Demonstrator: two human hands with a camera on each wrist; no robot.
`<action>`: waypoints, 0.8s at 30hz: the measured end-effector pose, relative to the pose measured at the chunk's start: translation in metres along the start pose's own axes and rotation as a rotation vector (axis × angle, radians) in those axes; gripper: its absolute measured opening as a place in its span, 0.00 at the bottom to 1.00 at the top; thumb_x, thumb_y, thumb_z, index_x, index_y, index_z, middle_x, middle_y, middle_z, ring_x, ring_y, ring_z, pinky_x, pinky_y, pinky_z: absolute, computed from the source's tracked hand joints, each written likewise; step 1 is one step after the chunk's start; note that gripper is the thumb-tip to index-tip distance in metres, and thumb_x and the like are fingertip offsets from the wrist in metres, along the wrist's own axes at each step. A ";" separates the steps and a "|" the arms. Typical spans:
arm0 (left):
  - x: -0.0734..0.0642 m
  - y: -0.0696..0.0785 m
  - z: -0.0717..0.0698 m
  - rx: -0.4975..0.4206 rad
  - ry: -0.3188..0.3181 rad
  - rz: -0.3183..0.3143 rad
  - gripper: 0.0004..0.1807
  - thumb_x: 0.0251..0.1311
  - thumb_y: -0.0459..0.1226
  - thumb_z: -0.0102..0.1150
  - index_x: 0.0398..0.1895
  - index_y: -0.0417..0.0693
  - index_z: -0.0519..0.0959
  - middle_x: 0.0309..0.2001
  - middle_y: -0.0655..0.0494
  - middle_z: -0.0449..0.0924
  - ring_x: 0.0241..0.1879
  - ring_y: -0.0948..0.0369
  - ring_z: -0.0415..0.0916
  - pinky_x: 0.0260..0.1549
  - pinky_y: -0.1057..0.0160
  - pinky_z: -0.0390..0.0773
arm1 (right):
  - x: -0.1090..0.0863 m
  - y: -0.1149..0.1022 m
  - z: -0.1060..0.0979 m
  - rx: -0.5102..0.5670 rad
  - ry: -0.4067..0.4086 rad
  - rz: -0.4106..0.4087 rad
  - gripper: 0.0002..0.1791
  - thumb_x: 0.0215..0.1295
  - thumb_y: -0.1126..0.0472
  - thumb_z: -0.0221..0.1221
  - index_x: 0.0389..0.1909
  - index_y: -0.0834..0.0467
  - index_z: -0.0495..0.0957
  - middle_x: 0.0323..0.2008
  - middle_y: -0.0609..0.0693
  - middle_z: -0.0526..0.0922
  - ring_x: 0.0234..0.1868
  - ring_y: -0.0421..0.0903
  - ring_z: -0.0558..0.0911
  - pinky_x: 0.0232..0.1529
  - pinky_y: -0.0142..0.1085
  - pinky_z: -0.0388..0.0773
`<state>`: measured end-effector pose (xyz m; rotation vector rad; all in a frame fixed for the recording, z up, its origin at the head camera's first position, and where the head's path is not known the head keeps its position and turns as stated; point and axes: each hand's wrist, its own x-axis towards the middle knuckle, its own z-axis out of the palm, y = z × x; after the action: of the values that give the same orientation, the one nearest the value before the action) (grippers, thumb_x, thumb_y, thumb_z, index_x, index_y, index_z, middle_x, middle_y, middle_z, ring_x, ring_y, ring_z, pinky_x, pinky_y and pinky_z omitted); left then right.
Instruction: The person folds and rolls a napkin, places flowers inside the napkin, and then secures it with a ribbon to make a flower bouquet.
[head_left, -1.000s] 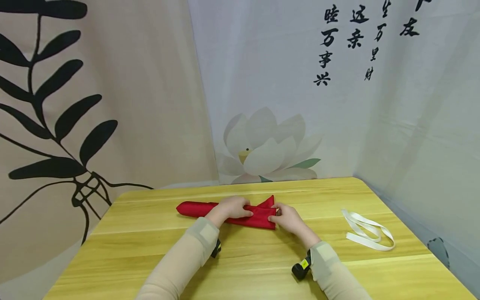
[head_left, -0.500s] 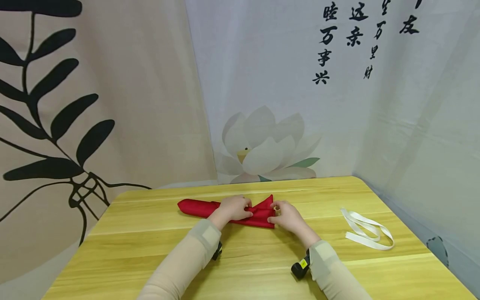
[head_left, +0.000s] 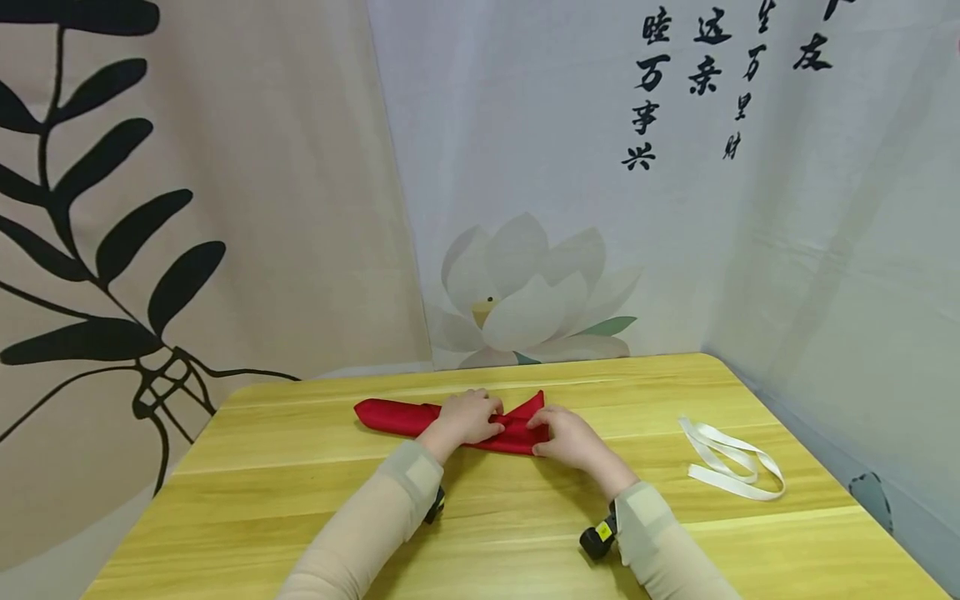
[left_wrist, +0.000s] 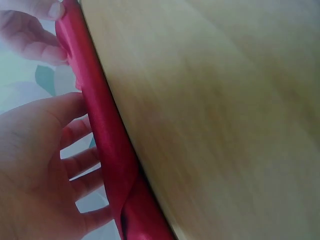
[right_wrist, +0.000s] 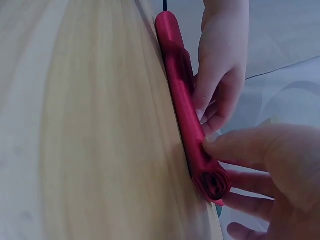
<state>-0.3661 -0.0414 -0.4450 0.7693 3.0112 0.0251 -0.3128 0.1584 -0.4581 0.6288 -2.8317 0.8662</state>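
A shiny red cloth point(head_left: 393, 416), rolled into a long tube, lies across the far part of the wooden table. One loose corner sticks up behind its right half. My left hand point(head_left: 467, 416) holds the middle of the roll from above, its thumb and fingertips on the cloth. At the right end, my right hand point(head_left: 568, 437) grips the roll between thumb and fingers. The right wrist view shows the spiral layers of the rolled end point(right_wrist: 214, 185) beside the right thumb. In the left wrist view, the left fingers point(left_wrist: 82, 162) are spread along the red fabric.
A loosely looped white ribbon point(head_left: 731, 467) lies on the right side of the wooden table point(head_left: 300, 500). Behind the table's far edge hangs a printed curtain point(head_left: 300, 208) with leaves, a lotus and black lettering.
My right hand has shifted slightly left and its fingers have come onto the roll's right end. My left hand stays at about the same spot on the cloth.
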 end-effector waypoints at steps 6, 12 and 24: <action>0.000 0.001 0.003 -0.002 0.012 0.005 0.15 0.65 0.53 0.56 0.50 0.61 0.78 0.51 0.57 0.75 0.54 0.55 0.71 0.52 0.47 0.70 | -0.002 0.000 0.000 0.004 -0.009 -0.012 0.11 0.58 0.66 0.65 0.42 0.62 0.83 0.53 0.58 0.79 0.57 0.56 0.76 0.58 0.50 0.70; -0.003 0.003 -0.002 -0.016 0.004 -0.002 0.15 0.69 0.49 0.53 0.55 0.62 0.78 0.56 0.58 0.74 0.58 0.55 0.69 0.55 0.45 0.68 | 0.000 -0.001 0.000 -0.012 -0.042 -0.018 0.13 0.60 0.66 0.64 0.46 0.62 0.83 0.59 0.59 0.76 0.61 0.59 0.72 0.61 0.52 0.67; -0.031 0.016 -0.008 -0.062 -0.118 0.115 0.34 0.71 0.58 0.39 0.77 0.59 0.52 0.76 0.58 0.49 0.74 0.55 0.44 0.66 0.39 0.48 | -0.006 -0.017 -0.002 -0.161 -0.138 -0.018 0.27 0.66 0.54 0.61 0.62 0.63 0.73 0.66 0.58 0.69 0.67 0.57 0.66 0.56 0.61 0.64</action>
<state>-0.3313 -0.0427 -0.4357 0.9032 2.8382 0.0724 -0.3004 0.1485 -0.4491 0.7158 -2.9737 0.6061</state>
